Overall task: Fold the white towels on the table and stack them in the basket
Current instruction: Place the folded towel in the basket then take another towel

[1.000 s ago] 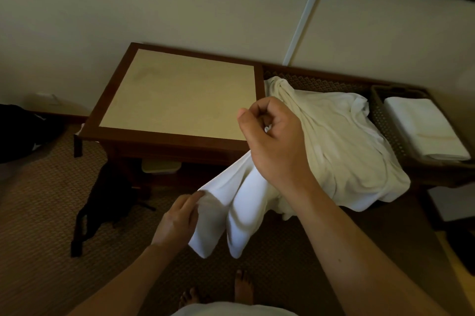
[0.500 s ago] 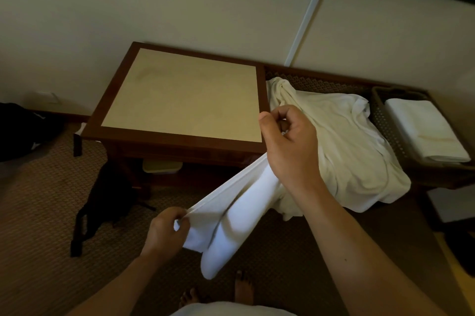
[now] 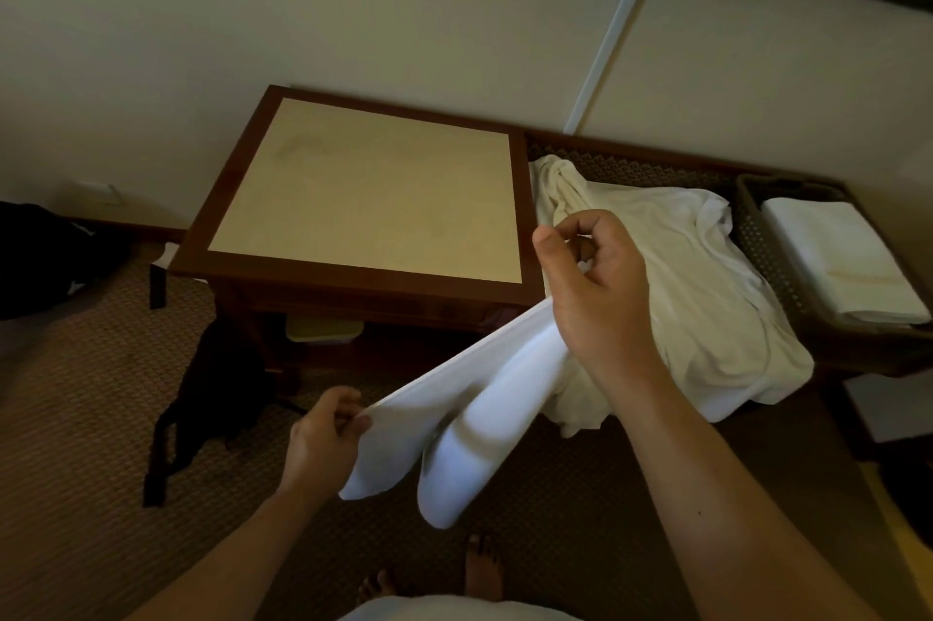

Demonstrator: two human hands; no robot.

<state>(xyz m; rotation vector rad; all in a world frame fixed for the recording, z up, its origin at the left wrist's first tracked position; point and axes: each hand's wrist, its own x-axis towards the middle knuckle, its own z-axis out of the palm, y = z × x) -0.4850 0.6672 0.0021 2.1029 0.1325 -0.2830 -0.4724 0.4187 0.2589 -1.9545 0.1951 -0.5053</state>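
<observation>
Pinching towel (image 3: 454,428) edge taut — both hands, left (image 3: 323,438), right (image 3: 601,297), off table (image 3: 353,267) edge

Just 1 view here, worn on the head, looking steeply down and forward. The hands sit close below the lens; the table (image 3: 363,196) and wall lie beyond.

Worktop (image 3: 363,196) at centre-left, against the wall. Right of it, a lower bench (image 3: 631,163) carrying 1 heap of towels (image 3: 707,297). Basket (image 3: 757,247) at the bench's far right, folded towel (image 3: 838,257) inside. In front of the worktop: 1 towel (image 3: 454,423) stretched between left hand (image 3: 323,438) and right hand (image 3: 595,287). Dark strap (image 3: 202,398) on the floor, lower left.
</observation>
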